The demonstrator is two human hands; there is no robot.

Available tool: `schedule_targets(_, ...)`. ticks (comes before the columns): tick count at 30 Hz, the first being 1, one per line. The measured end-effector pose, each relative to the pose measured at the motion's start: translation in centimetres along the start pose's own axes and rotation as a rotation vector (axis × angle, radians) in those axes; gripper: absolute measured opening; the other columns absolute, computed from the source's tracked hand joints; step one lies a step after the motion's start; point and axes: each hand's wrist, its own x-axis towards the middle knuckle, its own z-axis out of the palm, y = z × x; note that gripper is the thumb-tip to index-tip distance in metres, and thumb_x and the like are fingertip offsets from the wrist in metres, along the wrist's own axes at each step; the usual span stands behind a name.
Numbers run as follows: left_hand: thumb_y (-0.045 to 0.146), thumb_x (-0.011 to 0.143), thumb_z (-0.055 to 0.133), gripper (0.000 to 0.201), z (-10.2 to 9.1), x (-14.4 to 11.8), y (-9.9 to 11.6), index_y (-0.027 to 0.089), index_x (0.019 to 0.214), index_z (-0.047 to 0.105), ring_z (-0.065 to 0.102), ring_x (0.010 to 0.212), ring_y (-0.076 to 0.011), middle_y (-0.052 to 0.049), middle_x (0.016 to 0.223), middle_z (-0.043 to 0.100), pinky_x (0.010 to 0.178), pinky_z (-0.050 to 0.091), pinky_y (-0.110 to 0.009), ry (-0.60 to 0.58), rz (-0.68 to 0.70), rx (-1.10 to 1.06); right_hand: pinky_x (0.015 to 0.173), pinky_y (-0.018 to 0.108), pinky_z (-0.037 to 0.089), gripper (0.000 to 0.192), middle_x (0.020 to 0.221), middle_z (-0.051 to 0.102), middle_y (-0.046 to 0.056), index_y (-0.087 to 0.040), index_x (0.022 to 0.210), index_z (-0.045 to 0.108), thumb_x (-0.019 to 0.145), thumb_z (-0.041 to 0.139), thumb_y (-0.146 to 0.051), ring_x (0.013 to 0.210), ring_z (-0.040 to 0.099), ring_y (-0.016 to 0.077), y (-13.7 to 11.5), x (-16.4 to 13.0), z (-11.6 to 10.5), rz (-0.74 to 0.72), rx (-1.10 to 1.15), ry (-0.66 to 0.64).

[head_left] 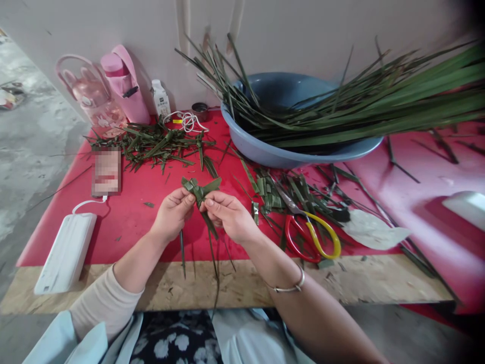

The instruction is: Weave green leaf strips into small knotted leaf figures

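A green leaf weaving (199,191), knotted from flat strips with loose ends hanging down, is held up over the near part of the table. My left hand (176,210) pinches its left side between thumb and fingers. From the right, my right hand (229,212) grips the same piece, its thumb and fingers closed by the knot. Cut leaf pieces (273,194) lie right of my hands. Scissors (303,217) with one red and one yellow handle rest beside them, blades pointing away from me. A pile of leaf knots (159,144) sits farther back on the left.
A blue basin (273,156) full of long green leaves (364,111) stands at the back right. On the left are a white power bank (66,253), a phone (106,172), pink bottles (91,101) and a white bottle (161,100). The red-covered table (140,227) has a bare wooden front edge.
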Motion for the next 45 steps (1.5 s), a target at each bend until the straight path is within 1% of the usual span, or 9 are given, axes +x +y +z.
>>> schedule_targets(5, 0.026, 0.065, 0.064, 0.01, -0.5, 0.1, 1.0, 0.016, 0.066, 0.063, 0.055, 0.066, -0.0118, 0.0, 0.065, 0.062, 0.067, 0.042, -0.022, 0.084, 0.173, 0.389, 0.045, 0.02, 0.025, 0.02, 0.054, 0.034, -0.005, -0.017, 0.071, 0.05, 0.08, 0.045, -0.033, 0.048, 0.029, 0.0071, 0.6, 0.1, 0.5, -0.107, -0.271, 0.097)
schedule_targets(9, 0.019, 0.067, 0.06, 0.005, -0.2, -0.4, 2.1, 0.018, 0.069, 0.065, 0.054, 0.066, -0.0137, 0.0, 0.065, 0.061, 0.064, 0.04, -0.021, 0.121, 0.244, 0.637, 0.054, 0.02, 0.031, 0.018, 0.061, 0.04, -0.003, -0.017, 0.072, 0.05, 0.083, 0.042, -0.028, 0.057, 0.037, 0.0086, 0.5, 0.0, 0.8, -0.188, -0.54, 0.154)
schedule_targets(15, 0.029, 0.071, 0.058, 0.012, 1.3, -1.2, 1.2, 0.019, 0.077, 0.06, 0.039, 0.044, -0.0071, 0.003, 0.054, 0.05, 0.048, 0.038, -0.018, 0.119, 0.114, 0.301, 0.053, 0.019, 0.033, 0.02, 0.06, 0.043, -0.003, -0.017, 0.071, 0.05, 0.084, 0.04, -0.028, 0.057, 0.038, 0.0086, 0.5, -0.3, 1.3, -0.239, -0.626, 0.194)
schedule_targets(19, 0.032, 0.06, 0.069, 0.019, 1.7, -1.4, 0.9, 0.02, 0.071, 0.059, 0.03, 0.037, -0.003, 0.006, 0.049, 0.045, 0.036, 0.029, -0.014, 0.119, -0.016, -0.053, 0.055, 0.019, 0.036, 0.019, 0.062, 0.048, -0.002, -0.016, 0.074, 0.052, 0.084, 0.041, -0.028, 0.058, 0.042, 0.0087, 0.1, -0.6, 1.2, -0.297, -0.589, 0.172)
schedule_targets(23, 0.027, 0.052, 0.075, 0.024, 1.5, -1.3, 1.6, 0.019, 0.071, 0.062, 0.032, 0.038, -0.0018, 0.006, 0.054, 0.052, 0.032, 0.025, -0.013, 0.122, -0.111, -0.15, 0.057, 0.022, 0.04, 0.024, 0.065, 0.055, 0.001, -0.016, 0.072, 0.058, 0.076, 0.051, -0.038, 0.063, 0.05, 0.0121, -0.9, -0.5, -0.5, -0.265, -0.519, 0.051)
schedule_targets(29, 0.026, 0.051, 0.075, 0.028, 0.9, -1.2, 1.1, 0.022, 0.077, 0.066, 0.033, 0.039, -0.001, 0.005, 0.058, 0.057, 0.031, 0.026, -0.011, 0.098, -0.118, -0.131, 0.059, 0.026, 0.044, 0.048, 0.076, 0.059, 0.006, -0.016, 0.084, 0.058, 0.08, 0.029, -0.055, 0.069, 0.057, 0.0152, -0.8, 0.2, -2.6, -0.136, -0.057, 0.177)
schedule_targets(33, 0.026, 0.058, 0.071, 0.027, 1.0, -1.3, 0.6, 0.022, 0.083, 0.066, 0.031, 0.038, -0.0006, 0.003, 0.061, 0.059, 0.031, 0.025, -0.011, 0.026, -0.142, -0.036, 0.065, 0.026, 0.046, 0.028, 0.077, 0.058, 0.003, -0.018, 0.087, 0.053, 0.074, 0.051, -0.042, 0.07, 0.057, 0.0131, -1.0, 0.3, -1.9, -0.054, 0.029, 0.16)
schedule_targets(37, 0.021, 0.062, 0.069, 0.038, 1.3, -1.4, 1.1, 0.024, 0.099, 0.061, 0.044, 0.045, -0.0025, 0.002, 0.07, 0.063, 0.041, 0.037, -0.013, -0.056, -0.042, 0.038, 0.064, 0.025, 0.046, 0.036, 0.081, 0.056, 0.001, -0.021, 0.098, 0.046, 0.066, 0.061, -0.027, 0.072, 0.055, 0.0115, -1.6, 0.2, -1.5, -0.089, 0.105, 0.189)
schedule_targets(45, 0.016, 0.061, 0.068, 0.034, 1.8, -2.5, 1.9, 0.018, 0.092, 0.056, 0.061, 0.072, -0.0145, -0.004, 0.076, 0.067, 0.068, 0.048, -0.025, -0.09, 0.049, 0.277, 0.056, 0.023, 0.044, 0.022, 0.068, 0.053, -0.002, -0.019, 0.068, 0.051, 0.059, 0.07, -0.027, 0.059, 0.051, 0.0088, -2.1, -0.5, -1.7, -0.133, 0.144, 0.067)
